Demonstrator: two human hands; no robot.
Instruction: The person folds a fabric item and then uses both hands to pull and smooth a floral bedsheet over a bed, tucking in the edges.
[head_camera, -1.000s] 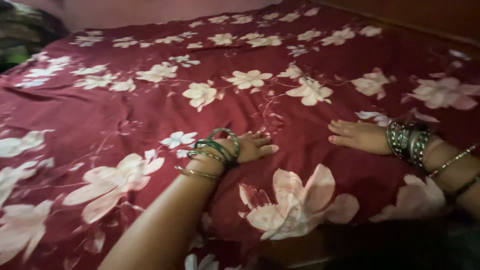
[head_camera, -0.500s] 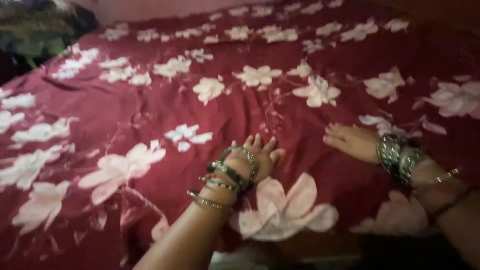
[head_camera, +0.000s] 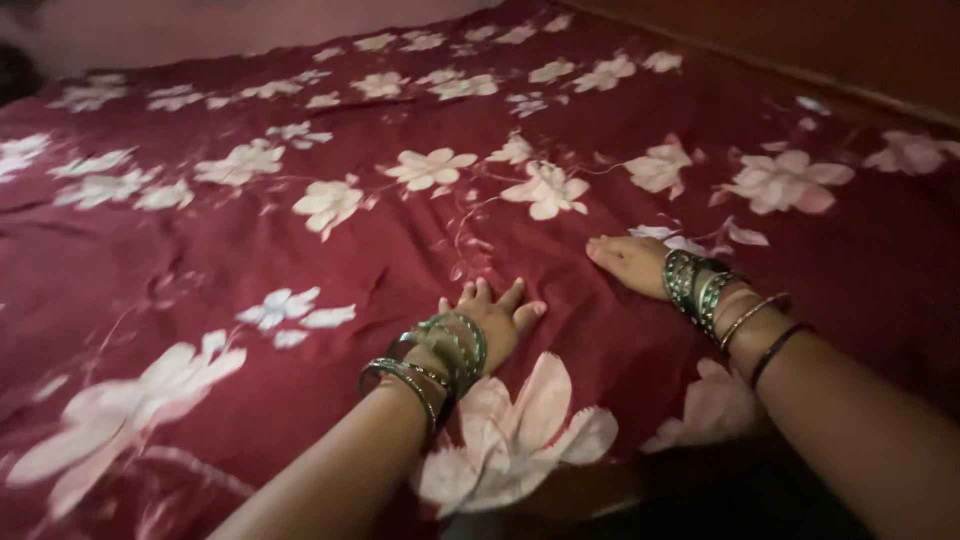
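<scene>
Maroon cotton bedsheet with pale pink flowers (head_camera: 300, 260), spread on bed. Left hand (head_camera: 495, 318) and right hand (head_camera: 630, 262): flat on sheet, grip open, empty; green bangles (head_camera: 455, 345) at wrist.

You're in a bedroom at home: a wide bed covered by a maroon bedsheet (head_camera: 300, 250) printed with pale flowers fills the view, with a wooden headboard (head_camera: 800, 40) along its far edge.
</scene>
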